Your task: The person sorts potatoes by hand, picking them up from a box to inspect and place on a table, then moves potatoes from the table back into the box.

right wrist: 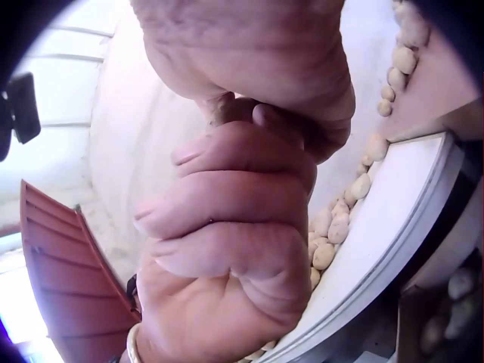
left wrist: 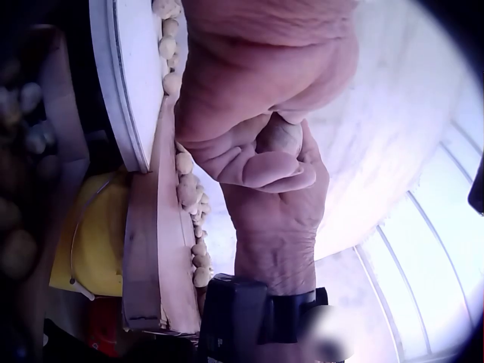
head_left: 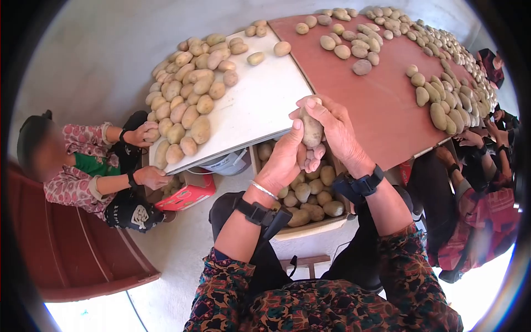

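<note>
A potato [head_left: 312,128] is held between both hands above the near edge of the tables. From its left and lower side my left hand [head_left: 286,159] grips it, fingers curled beneath. My right hand [head_left: 337,128] wraps its upper right side, thumb lying along the top. In the left wrist view part of the potato [left wrist: 281,138] shows between the curled fingers of the left hand [left wrist: 261,98]. The right wrist view has the left hand's fingers folded in front, with the right hand [right wrist: 257,53] above, mostly hiding the potato.
Below the hands stands a box [head_left: 310,228] of potatoes. Potato piles lie on the white board [head_left: 260,83] and the reddish board [head_left: 354,99]. A seated person [head_left: 88,166] is at the left near a red box [head_left: 191,195]; other people are at the right. A bucket [head_left: 229,164] stands under the white board.
</note>
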### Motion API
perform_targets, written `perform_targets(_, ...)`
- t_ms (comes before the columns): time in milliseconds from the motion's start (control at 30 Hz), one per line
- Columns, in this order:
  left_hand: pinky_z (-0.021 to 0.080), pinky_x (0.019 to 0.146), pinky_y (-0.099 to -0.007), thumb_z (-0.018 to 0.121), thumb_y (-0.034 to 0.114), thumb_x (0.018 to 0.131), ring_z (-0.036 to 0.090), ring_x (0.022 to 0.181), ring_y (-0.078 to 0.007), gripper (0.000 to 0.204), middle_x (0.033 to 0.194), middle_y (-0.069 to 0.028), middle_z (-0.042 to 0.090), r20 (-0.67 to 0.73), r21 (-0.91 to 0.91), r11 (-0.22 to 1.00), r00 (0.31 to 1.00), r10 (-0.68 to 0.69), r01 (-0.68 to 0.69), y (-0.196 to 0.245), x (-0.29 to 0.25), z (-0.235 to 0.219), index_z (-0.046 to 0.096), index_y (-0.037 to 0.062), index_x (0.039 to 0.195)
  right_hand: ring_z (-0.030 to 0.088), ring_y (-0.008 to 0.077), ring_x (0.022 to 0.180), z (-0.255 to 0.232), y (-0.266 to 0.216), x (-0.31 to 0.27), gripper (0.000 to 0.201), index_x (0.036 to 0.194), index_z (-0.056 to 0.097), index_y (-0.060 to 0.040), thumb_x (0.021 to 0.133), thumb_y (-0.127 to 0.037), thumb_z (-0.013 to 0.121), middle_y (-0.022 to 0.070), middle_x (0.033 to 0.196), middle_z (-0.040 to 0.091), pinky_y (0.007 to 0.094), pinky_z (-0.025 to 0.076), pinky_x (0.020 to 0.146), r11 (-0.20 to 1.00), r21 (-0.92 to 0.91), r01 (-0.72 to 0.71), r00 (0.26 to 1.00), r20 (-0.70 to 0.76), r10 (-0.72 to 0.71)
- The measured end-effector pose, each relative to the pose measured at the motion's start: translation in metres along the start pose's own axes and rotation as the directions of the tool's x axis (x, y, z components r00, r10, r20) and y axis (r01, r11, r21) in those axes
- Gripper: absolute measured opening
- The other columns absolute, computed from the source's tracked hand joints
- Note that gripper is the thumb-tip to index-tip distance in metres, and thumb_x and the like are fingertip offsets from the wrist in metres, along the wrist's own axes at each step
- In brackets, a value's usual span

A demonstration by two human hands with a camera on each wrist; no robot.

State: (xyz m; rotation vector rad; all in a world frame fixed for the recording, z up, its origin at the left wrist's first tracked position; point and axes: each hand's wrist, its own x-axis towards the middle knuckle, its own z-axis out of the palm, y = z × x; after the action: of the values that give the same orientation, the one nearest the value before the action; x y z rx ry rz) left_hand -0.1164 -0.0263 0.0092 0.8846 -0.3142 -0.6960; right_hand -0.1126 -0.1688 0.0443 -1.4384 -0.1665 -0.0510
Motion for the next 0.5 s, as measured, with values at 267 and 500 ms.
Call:
perform_targets(267,0.042,0.052,-0.0245,0.029,0.058,0.1,0.052,0.062,-0.0132,0.053,0.078,-0.0043,0.056,-0.204,-0.075,0.997,0.978,-0.031,0.016,-0.004,-0.001,-0.002,0.052,0.0117,0.111,0.057,0.0081,0.06,0.007,-0.003,-0.003,0.049,0.116,0.056,0.0023,0.096,-0.042,0.056,0.0088,0.088,0.066,0.0216,0.049,0.052,0.999,-0.045,-0.026,0.999,0.04,0.027)
perform_targets(500,0.04,0.045,-0.0248,0.025,0.063,0.099,0.051,0.052,-0.0138,0.066,0.069,-0.0053,0.055,-0.235,0.247,0.967,0.972,-0.006,0.065,-0.005,-0.003,-0.01,0.053,0.0043,0.089,0.052,0.0094,0.048,0.008,-0.003,-0.007,0.048,0.108,0.05,0.0033,0.092,-0.041,0.06,0.0081,0.073,0.059,0.0233,0.046,0.045,0.972,-0.116,-0.204,0.969,0.113,0.217)
